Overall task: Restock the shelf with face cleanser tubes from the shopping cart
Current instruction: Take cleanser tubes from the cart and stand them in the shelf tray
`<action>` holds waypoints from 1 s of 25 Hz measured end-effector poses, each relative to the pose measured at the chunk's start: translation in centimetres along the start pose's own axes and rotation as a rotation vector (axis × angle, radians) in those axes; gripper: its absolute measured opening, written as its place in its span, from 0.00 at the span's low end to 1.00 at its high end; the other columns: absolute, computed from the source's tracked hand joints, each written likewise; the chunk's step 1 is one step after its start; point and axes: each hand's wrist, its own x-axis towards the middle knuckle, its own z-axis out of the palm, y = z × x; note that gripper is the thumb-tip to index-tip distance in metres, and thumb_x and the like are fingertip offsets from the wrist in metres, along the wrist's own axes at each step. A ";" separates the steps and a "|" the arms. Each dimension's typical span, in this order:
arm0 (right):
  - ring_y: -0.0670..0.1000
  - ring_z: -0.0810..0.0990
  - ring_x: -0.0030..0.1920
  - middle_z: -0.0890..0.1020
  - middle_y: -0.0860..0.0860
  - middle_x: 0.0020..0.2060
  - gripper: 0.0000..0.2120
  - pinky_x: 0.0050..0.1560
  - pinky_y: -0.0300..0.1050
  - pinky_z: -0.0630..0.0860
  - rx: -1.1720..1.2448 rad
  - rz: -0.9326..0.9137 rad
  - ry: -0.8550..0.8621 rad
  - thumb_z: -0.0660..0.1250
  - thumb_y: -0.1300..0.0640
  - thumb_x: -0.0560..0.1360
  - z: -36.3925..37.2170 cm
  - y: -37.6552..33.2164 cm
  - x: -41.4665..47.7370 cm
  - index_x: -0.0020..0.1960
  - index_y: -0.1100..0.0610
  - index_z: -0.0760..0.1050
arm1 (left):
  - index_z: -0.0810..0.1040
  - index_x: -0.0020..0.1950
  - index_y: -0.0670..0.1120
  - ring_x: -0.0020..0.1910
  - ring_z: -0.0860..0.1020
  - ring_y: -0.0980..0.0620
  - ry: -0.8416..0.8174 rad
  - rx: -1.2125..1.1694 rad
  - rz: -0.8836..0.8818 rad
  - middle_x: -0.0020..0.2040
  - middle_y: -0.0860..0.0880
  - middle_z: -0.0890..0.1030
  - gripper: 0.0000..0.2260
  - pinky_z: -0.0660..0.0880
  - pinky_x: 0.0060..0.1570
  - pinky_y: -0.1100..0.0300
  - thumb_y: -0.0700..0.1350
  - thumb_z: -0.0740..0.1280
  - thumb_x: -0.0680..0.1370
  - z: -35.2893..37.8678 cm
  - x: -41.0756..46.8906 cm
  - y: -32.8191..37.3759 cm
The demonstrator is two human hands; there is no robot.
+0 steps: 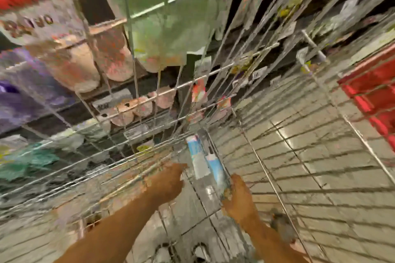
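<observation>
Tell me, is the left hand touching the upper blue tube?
Cannot tell. Blurred head view: left hand beside the upper blue tube, contact unclear.

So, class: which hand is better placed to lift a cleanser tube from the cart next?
Probably the right. The right hand touches the nearer blue-and-white tube in the wire cart; the left hand lies just short of the farther tube. Blur hides any grip.

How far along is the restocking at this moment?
Nothing visibly shelved yet in this blurred frame. In hand: the left hand and right hand reach into the wire cart toward two blue-and-white tubes on its floor; the right seems to touch one, grip unclear. Remaining: lift the tubes and place them on the shelf.
</observation>
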 end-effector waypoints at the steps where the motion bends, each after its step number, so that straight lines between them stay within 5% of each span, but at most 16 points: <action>1: 0.54 0.78 0.55 0.76 0.53 0.58 0.30 0.52 0.45 0.77 -0.046 0.008 -0.010 0.71 0.58 0.71 0.5 0.6 0.3 0.70 0.56 0.63 | 0.65 0.73 0.53 0.69 0.68 0.50 0.025 0.001 0.025 0.72 0.49 0.68 0.23 0.65 0.68 0.58 0.41 0.60 0.77 0.5 1.2 0.4; 4: 0.54 0.79 0.51 0.78 0.53 0.56 0.30 0.47 0.47 0.79 -0.097 0.046 -0.076 0.69 0.53 0.73 1.7 1.7 1.2 0.71 0.54 0.61 | 0.58 0.76 0.51 0.75 0.56 0.48 0.048 0.269 0.161 0.78 0.49 0.55 0.30 0.55 0.73 0.51 0.34 0.57 0.75 1.6 4.4 1.3; 7: 0.54 0.77 0.55 0.74 0.55 0.60 0.30 0.52 0.45 0.76 -0.270 0.034 -0.057 0.64 0.46 0.75 3.2 1.9 1.9 0.72 0.53 0.57 | 0.45 0.78 0.46 0.77 0.44 0.45 0.060 0.691 0.253 0.79 0.48 0.44 0.30 0.34 0.71 0.43 0.38 0.56 0.78 1.9 7.1 1.0; 9: 0.53 0.75 0.56 0.73 0.55 0.59 0.31 0.50 0.45 0.75 -0.350 0.001 0.003 0.65 0.46 0.75 4.2 1.5 2.7 0.72 0.53 0.55 | 0.43 0.77 0.46 0.77 0.42 0.45 0.044 0.850 0.314 0.79 0.47 0.44 0.33 0.31 0.68 0.43 0.40 0.59 0.79 2.0 8.4 0.4; 13: 0.53 0.70 0.59 0.73 0.55 0.59 0.26 0.53 0.45 0.75 -0.429 0.025 0.015 0.64 0.47 0.76 5.4 1.2 4.1 0.67 0.57 0.60 | 0.41 0.77 0.48 0.75 0.53 0.41 0.024 0.877 0.224 0.77 0.45 0.52 0.34 0.44 0.73 0.43 0.45 0.60 0.78 3.2 8.5 -0.3; 18: 0.54 0.70 0.61 0.73 0.56 0.60 0.24 0.58 0.49 0.74 -0.376 0.113 0.101 0.65 0.49 0.75 7.3 0.5 4.6 0.65 0.59 0.63 | 0.44 0.77 0.48 0.76 0.46 0.40 0.091 0.998 0.295 0.78 0.43 0.47 0.34 0.43 0.72 0.42 0.46 0.62 0.78 3.2 9.3 0.4; 21: 0.53 0.75 0.56 0.77 0.54 0.55 0.27 0.55 0.48 0.75 -0.338 0.205 0.115 0.72 0.46 0.69 7.3 0.3 4.9 0.61 0.58 0.67 | 0.52 0.75 0.47 0.75 0.56 0.41 0.099 1.119 0.324 0.74 0.45 0.62 0.32 0.43 0.72 0.42 0.47 0.66 0.75 3.1 9.9 0.7; 25: 0.52 0.79 0.49 0.79 0.53 0.51 0.26 0.49 0.49 0.79 -0.093 0.328 0.003 0.75 0.48 0.67 7.0 1.0 4.3 0.58 0.58 0.71 | 0.55 0.74 0.48 0.66 0.68 0.42 0.015 0.867 0.177 0.69 0.43 0.68 0.32 0.66 0.63 0.47 0.44 0.68 0.75 3.7 8.4 -2.3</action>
